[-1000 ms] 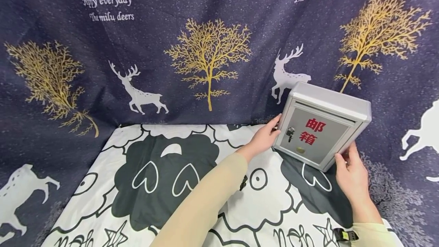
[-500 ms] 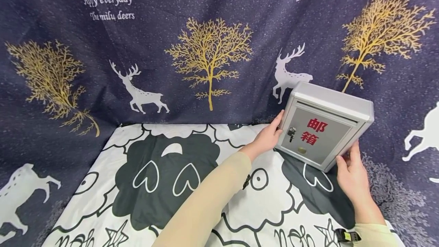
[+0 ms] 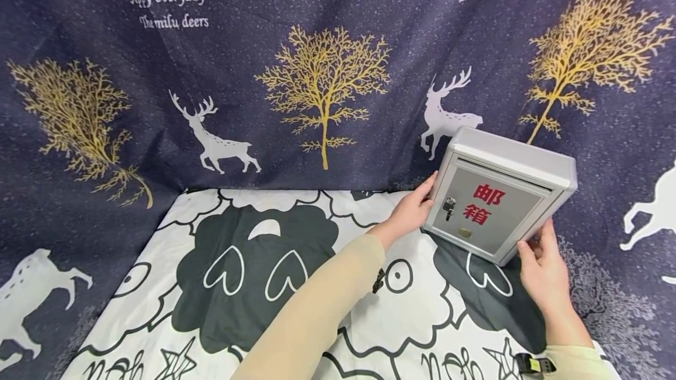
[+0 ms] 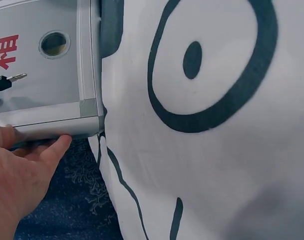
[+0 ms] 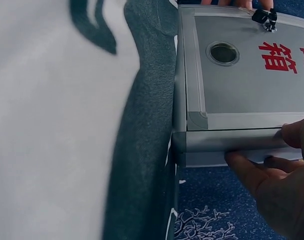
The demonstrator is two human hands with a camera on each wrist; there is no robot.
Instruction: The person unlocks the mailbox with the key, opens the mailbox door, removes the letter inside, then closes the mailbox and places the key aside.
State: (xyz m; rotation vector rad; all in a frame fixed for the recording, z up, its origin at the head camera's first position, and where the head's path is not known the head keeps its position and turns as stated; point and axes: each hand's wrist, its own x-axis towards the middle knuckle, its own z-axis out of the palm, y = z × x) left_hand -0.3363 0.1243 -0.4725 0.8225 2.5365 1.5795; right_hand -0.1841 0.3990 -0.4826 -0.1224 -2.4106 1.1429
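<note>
A silver-grey metal mailbox (image 3: 491,239) with red characters stands at the right rear of the cloth-covered surface, its lower edge against the cloth. A key with a dark head sits in the lock (image 3: 449,207) on the left of its door; below the characters is a small round window (image 4: 55,45). My left hand (image 3: 409,213) holds the mailbox's left side, thumb towards the front edge and fingers along the side. On the opposite side, my right hand (image 3: 546,274) grips the lower right edge, its thumb in front. Some fingertips are hidden behind the box.
Beneath lies a white cloth (image 3: 380,321) printed with black sheep shapes. A dark blue curtain (image 3: 369,10) with deer and gold trees hangs behind and at both sides, close behind the mailbox. A black strap band (image 3: 533,363) is on the right wrist.
The mailbox and both hands appear very slightly further right in the head view, along with a small shift of the whole view. Both hands keep the same hold.
</note>
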